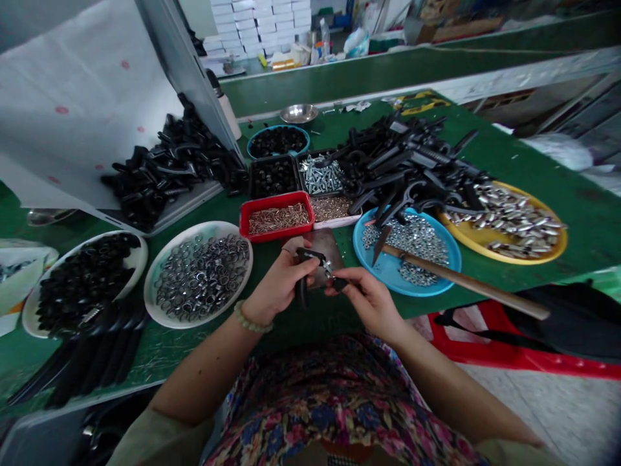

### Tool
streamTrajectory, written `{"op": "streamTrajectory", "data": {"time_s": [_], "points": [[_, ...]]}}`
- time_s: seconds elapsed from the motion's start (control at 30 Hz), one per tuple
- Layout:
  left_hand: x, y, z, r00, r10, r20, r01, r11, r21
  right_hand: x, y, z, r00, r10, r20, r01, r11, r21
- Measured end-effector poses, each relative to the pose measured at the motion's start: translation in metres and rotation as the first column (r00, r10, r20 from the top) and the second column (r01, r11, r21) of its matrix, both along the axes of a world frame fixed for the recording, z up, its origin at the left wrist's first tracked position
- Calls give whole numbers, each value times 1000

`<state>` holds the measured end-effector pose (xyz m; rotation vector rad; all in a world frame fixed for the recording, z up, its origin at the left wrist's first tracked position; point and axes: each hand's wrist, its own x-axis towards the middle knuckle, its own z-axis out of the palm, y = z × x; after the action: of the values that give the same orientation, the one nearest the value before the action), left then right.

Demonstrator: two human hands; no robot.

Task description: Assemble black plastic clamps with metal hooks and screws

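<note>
My left hand (281, 281) is closed around a black plastic handle-like part (303, 294) with a silvery metal piece at its right end. From the other side my right hand (371, 298) pinches a small black piece (338, 283) at that metal end; its exact kind is too small to tell. Both hands meet over a flat metal plate (330, 246) on the green table. A hammer (436, 264) with a wooden handle rests across the blue tray (455, 262) of small metal nuts, right of my right hand. Left of my left hand lies a white plate (150, 294) of metal rings.
Ahead stand a red tray (250, 234) of copper-coloured pins and a black tray of silver screws (320, 175). Black clamp-like parts (412, 155) are heaped behind the blue tray. A yellow tray (557, 249) holds metal sleeves. Black caps (82, 278) fill a plate at far left.
</note>
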<state>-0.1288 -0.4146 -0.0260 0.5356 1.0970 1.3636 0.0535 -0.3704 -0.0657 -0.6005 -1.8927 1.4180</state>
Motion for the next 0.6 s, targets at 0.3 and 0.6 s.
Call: {"op": "streamTrajectory", "data": {"time_s": [0.3, 0.6], "points": [[11, -12, -10, 997, -38, -60, 47, 984, 171, 6, -2, 0, 988, 56, -143, -87, 970, -225], [1, -23, -16, 946, -174, -273, 219, 965, 145, 21, 3, 17, 964, 241, 116, -250, 966, 72]]}}
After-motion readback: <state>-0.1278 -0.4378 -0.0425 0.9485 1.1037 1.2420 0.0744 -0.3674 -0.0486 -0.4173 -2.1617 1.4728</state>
